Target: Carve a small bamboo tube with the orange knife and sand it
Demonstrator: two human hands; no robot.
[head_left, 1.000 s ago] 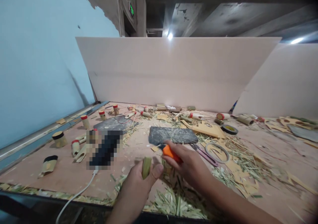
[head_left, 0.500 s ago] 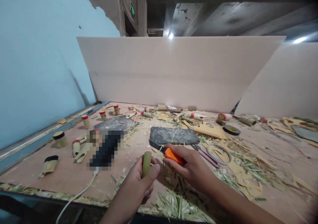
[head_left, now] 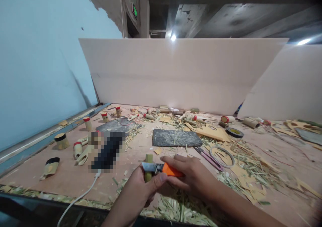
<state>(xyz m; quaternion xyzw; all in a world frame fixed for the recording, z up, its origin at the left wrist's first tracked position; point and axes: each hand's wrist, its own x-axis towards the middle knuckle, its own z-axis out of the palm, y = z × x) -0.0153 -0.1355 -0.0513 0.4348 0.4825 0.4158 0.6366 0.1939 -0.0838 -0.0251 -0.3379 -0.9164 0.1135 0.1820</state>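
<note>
Left hand (head_left: 139, 186) pinches a pale-green, straight-sided bamboo piece (head_left: 149, 158). Right hand (head_left: 191, 172) grips an orange-handled, metal-bladed knife (head_left: 170, 169), flat blade across the bamboo.

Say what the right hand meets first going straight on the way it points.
Likely the left hand; the knife crosses the bamboo in view, but depth there is unclear.

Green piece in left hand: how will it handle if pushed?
Probably stiff: the green piece sticks up straight from the left hand, no visible bend where the orange-handled knife crosses it. Likely light, since the part showing is slim and short. Could twist under an off-centre push, being so narrow; its lower end is hidden.
</note>
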